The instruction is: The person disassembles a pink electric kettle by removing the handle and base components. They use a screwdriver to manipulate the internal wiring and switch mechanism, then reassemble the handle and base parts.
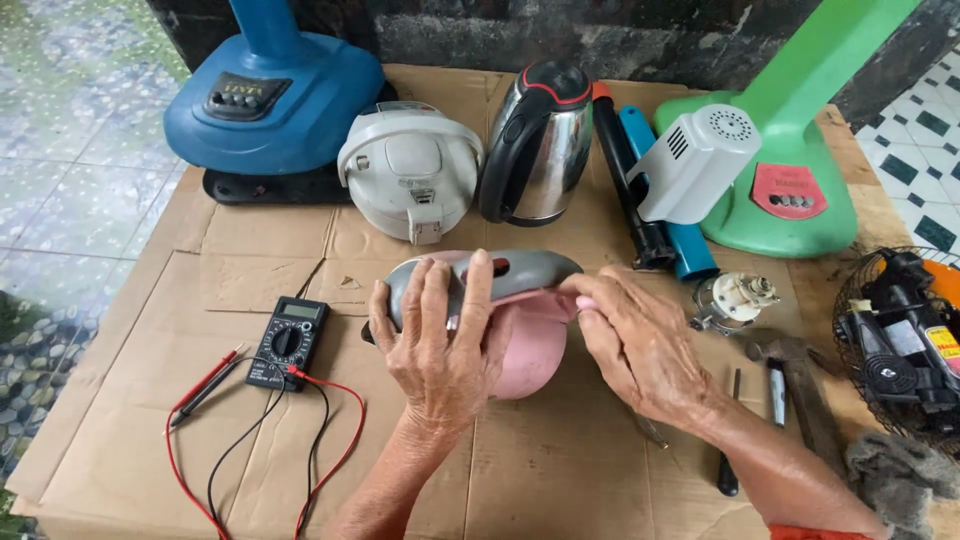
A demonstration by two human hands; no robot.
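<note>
Both my hands were on the pink kettle (pixel 530 350), lying on its side mid-cardboard (pixel 560 470). My left hand (pixel 435 345) wrapped its grey handle, fingers curled shut; my right hand (pixel 640 345) pinched its rim. It looked closed and unopened, I judged: work barely begun. Multimeter (pixel 288 340) lay left; steel kettle (pixel 540 140) stood beyond.

A black multimeter (pixel 288 341) with a small grey screen (pixel 301 311) lies on the cardboard sheet (pixel 560 470). A red label (pixel 789 190) marks the green fan base (pixel 790 215); a yellow sticker (pixel 944 346) shows at far right.
</note>
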